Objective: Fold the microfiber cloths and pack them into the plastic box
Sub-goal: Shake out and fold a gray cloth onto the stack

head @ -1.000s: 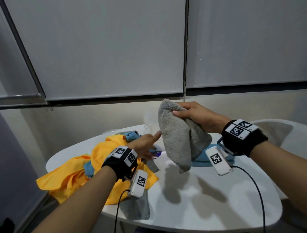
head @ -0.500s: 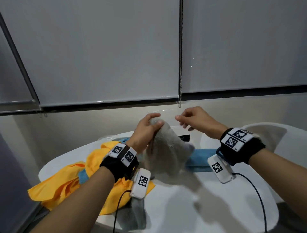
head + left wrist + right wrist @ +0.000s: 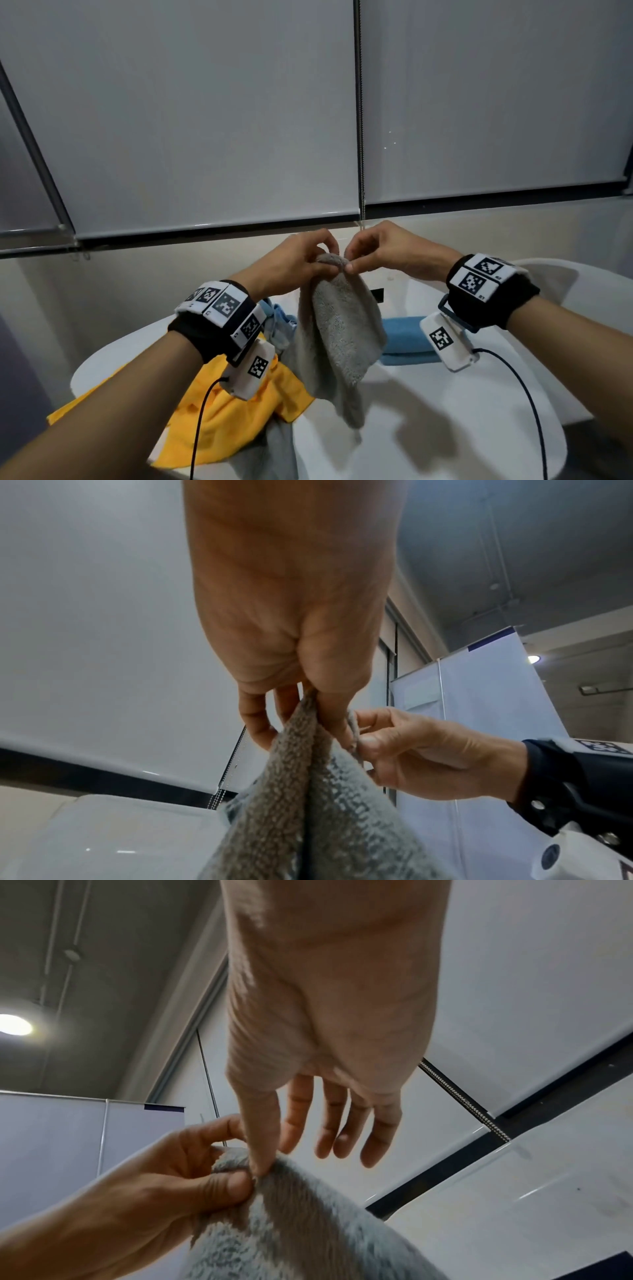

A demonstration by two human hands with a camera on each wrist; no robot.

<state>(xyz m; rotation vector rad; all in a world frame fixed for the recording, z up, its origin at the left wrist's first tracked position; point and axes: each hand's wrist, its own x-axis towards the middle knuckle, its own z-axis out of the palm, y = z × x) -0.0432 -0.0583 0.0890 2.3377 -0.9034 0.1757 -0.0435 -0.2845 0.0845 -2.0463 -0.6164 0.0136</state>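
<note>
A grey microfiber cloth (image 3: 339, 335) hangs over the white table (image 3: 445, 428), held by its top edge. My left hand (image 3: 308, 263) pinches that edge between thumb and fingers, as the left wrist view shows (image 3: 308, 723). My right hand (image 3: 356, 260) pinches the same edge just beside it, thumb and forefinger on the cloth (image 3: 270, 1158), its other fingers spread loosely. The two hands nearly touch. The clear plastic box is mostly hidden behind the hanging cloth; only its dark label (image 3: 376, 295) shows.
A crumpled yellow cloth (image 3: 233, 411) lies on the table's left side, with a light blue cloth (image 3: 281, 318) behind it. A folded blue cloth (image 3: 404, 339) lies to the right of the hanging one. Another grey cloth (image 3: 274, 452) drapes over the near edge.
A second ago only my right hand held the cloth up. My left hand rose and took its top, and now both hands pinch the top edge side by side.
</note>
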